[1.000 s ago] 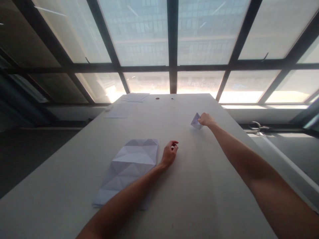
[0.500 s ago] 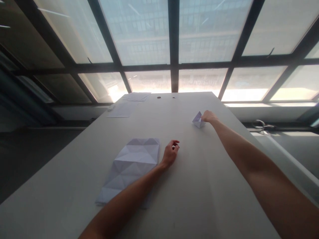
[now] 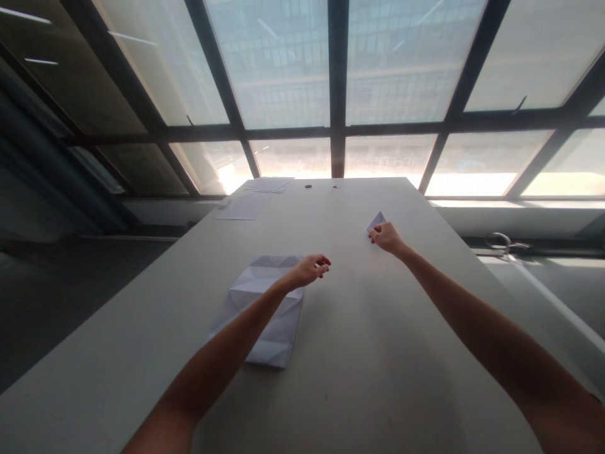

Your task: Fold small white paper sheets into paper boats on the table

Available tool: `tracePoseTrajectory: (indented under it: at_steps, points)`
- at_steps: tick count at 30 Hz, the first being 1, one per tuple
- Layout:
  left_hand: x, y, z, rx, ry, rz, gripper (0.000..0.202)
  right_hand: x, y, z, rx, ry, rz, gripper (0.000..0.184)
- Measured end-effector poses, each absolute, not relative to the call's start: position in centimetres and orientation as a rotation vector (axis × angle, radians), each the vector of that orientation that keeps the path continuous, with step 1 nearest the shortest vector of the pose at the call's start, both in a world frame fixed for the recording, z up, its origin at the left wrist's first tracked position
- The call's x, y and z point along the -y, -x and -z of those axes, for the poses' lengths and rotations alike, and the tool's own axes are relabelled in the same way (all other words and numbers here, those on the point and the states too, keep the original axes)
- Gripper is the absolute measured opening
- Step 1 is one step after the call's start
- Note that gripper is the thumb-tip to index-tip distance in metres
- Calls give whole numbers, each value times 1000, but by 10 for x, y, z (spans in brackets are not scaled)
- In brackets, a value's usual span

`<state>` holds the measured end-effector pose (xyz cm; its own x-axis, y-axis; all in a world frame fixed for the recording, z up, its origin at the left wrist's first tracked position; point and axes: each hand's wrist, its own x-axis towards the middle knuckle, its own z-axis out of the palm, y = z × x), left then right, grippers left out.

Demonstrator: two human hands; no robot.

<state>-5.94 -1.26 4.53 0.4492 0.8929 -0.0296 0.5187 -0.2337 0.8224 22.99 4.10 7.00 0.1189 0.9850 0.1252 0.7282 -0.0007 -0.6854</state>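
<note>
My left hand point(image 3: 309, 270) hangs over the far right corner of a creased sheet of white paper point(image 3: 267, 350), which carries a pattern of triangular folds. Its fingers are bent but apart, with nothing in them. The left forearm hides part of the sheet. Farther off to the right, my right hand point(image 3: 386, 237) overlaps a small folded paper shape point(image 3: 377, 220) with a pointed top. The fingers there are curled in front of the shape, covering its lower right part. Whether they grip it or only pass before it I cannot tell.
Loose white sheets point(image 3: 269, 185) lie at the far left of the white table point(image 3: 340, 378), with another flat sheet point(image 3: 240, 207) nearer. Two small round marks or holes show near the far edge. Beyond stand tall windows point(image 3: 283, 69); a metal fixture point(image 3: 508, 243) is off to the right.
My left hand has moved left and up, over the creased sheet. My right hand has shifted left and nearer, now covering part of the paper shape, which stays about where it was. The view has shifted slightly.
</note>
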Motion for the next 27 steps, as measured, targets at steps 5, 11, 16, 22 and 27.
tracePoseTrajectory:
  at_steps: [5,11,16,22,27]
  points:
    - [39,104,-41,-1619,-2262,-686,18,5,-154,-34,1742,1568,-915,30]
    - [71,108,-9,-1785,-2312,-648,24,40,-83,-14,1729,1400,-1188,24]
    - [76,107,1,-1897,-2221,-680,17,47,-61,0,1710,1368,-1175,24]
    - [82,103,1,-1878,-2217,-718,12,65,-58,15,1771,1400,-912,23]
    - [82,101,2,-1862,-2191,-770,11,78,-57,12,1901,1406,-761,23]
